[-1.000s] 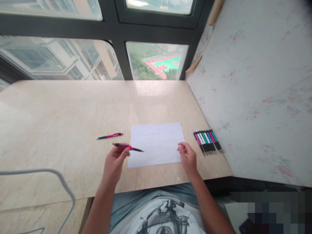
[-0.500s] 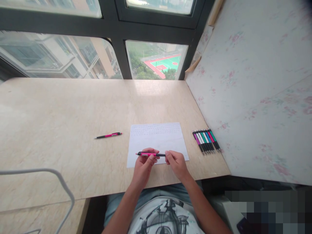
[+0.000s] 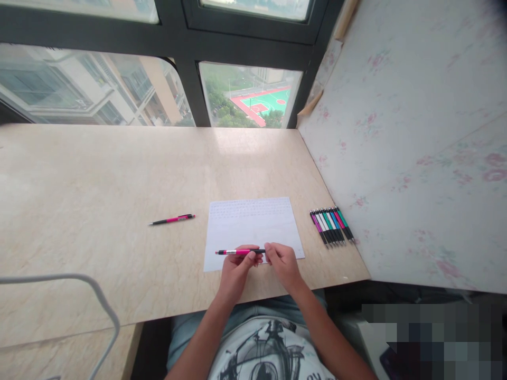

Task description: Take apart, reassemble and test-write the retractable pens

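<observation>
Head view: a pink mechanical pencil [image 3: 240, 252] is now pinched level between left hand [image 3: 236, 270] and right hand [image 3: 282, 264] over the paper sheet [image 3: 253, 224] near the desk's front edge; a second ago it was gripped by the left alone, left of the sheet.

— Left hand [image 3: 236, 268]?
— Mine; forearm rising from 7 o'clock, fingers curled, thumb and forefinger pinched shut.
— Right hand [image 3: 283, 264]?
— Forearm from 5 o'clock, fingertips pinched, meeting my left at centre.
</observation>
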Motion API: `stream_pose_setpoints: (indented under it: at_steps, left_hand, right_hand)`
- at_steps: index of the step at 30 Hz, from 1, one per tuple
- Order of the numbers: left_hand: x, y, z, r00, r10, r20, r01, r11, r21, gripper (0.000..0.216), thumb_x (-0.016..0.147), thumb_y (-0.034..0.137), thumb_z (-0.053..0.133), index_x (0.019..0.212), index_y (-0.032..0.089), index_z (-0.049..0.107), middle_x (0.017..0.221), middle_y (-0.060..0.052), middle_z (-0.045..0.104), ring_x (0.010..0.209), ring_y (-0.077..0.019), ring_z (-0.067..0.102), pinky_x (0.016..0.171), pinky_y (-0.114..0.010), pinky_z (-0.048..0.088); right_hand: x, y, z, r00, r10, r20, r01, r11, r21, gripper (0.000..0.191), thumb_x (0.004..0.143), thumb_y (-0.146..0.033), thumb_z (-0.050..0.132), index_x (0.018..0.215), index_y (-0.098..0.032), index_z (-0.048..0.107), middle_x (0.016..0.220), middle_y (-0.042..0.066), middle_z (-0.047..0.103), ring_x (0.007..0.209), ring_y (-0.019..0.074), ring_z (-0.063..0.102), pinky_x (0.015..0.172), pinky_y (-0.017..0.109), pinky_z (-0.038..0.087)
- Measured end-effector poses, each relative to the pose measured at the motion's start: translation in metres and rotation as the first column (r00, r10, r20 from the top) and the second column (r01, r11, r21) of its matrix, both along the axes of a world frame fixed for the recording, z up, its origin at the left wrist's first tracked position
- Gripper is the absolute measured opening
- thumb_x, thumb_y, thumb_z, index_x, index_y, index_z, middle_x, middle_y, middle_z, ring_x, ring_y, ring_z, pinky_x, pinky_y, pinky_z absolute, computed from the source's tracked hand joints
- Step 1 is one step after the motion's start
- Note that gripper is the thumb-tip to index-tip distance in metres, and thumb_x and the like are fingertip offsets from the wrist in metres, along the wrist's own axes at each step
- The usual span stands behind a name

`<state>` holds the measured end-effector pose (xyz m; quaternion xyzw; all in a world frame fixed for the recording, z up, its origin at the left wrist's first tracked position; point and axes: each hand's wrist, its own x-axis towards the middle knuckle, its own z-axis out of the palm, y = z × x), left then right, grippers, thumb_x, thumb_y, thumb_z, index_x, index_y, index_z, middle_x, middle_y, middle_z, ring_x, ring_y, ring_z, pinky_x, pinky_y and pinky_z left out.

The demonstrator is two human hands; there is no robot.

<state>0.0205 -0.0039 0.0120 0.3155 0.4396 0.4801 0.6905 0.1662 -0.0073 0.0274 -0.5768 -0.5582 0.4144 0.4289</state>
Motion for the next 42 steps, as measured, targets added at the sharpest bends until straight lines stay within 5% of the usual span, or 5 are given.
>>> stream_pose_setpoints:
  at_steps: [12, 20, 26, 38, 42]
  left_hand:
    - [0.006, -0.005, 0.003, 0.981, 0.071, 0.18, -0.057, 0.995, -0.082, 0.021, 0.077, 0.032, 0.075, 0.091, 0.016, 0.073, 0.075, -0.005, 0.072, 0.068, -0.0129, 0.062, 0.069, -0.026, 0.049]
    - [0.002, -0.004, 0.004, 0.989, 0.05, 0.141, -0.041, 0.997, -0.07, 0.023, 0.077, 0.03, 0.075, 0.095, 0.016, 0.072, 0.08, -0.005, 0.071, 0.074, -0.0151, 0.063, 0.073, -0.028, 0.049]
    - [-0.002, -0.002, 0.006, 0.988, 0.061, 0.144, -0.054, 0.997, -0.053, 0.025, 0.079, 0.034, 0.073, 0.094, 0.014, 0.071, 0.079, -0.006, 0.07, 0.072, -0.0148, 0.062, 0.071, -0.027, 0.048]
    - [-0.009, -0.001, 0.001, 0.989, 0.008, -0.148, 0.004, 0.997, 0.079, 0.024, 0.079, 0.035, 0.072, 0.093, 0.015, 0.071, 0.075, -0.006, 0.073, 0.068, -0.0162, 0.064, 0.066, -0.027, 0.049]
    - [-0.005, 0.0, 0.001, 0.996, 0.031, -0.085, -0.028, 0.999, 0.031, 0.026, 0.078, 0.036, 0.073, 0.091, 0.014, 0.072, 0.073, -0.006, 0.073, 0.066, -0.0153, 0.063, 0.066, -0.026, 0.049]
  right_hand:
    - [0.007, 0.001, 0.001, 0.945, 0.056, 0.321, -0.154, 0.946, 0.286, 0.034, 0.097, -0.029, 0.042, 0.065, -0.021, 0.052, 0.067, 0.002, 0.052, 0.068, 0.0168, 0.049, 0.066, 0.029, 0.036]
    - [0.006, 0.002, -0.001, 0.992, 0.039, 0.122, -0.049, 0.996, 0.078, 0.043, 0.096, -0.039, 0.045, 0.058, -0.02, 0.05, 0.055, -0.003, 0.046, 0.054, 0.0123, 0.044, 0.054, 0.025, 0.032]
    - [0.006, 0.002, 0.002, 0.994, 0.038, 0.105, -0.049, 0.994, 0.101, 0.035, 0.094, -0.037, 0.05, 0.064, -0.019, 0.055, 0.062, -0.001, 0.052, 0.061, 0.0131, 0.048, 0.059, 0.025, 0.035]
    - [-0.003, 0.0, -0.008, 0.982, -0.046, -0.181, 0.009, 0.98, -0.201, 0.051, 0.095, -0.05, 0.044, 0.054, -0.02, 0.044, 0.049, -0.005, 0.039, 0.049, 0.0111, 0.037, 0.051, 0.025, 0.03]
    - [-0.003, 0.0, -0.006, 0.993, -0.021, -0.113, 0.005, 0.99, -0.139, 0.047, 0.096, -0.045, 0.043, 0.056, -0.02, 0.045, 0.052, -0.004, 0.04, 0.051, 0.0116, 0.039, 0.052, 0.025, 0.031]
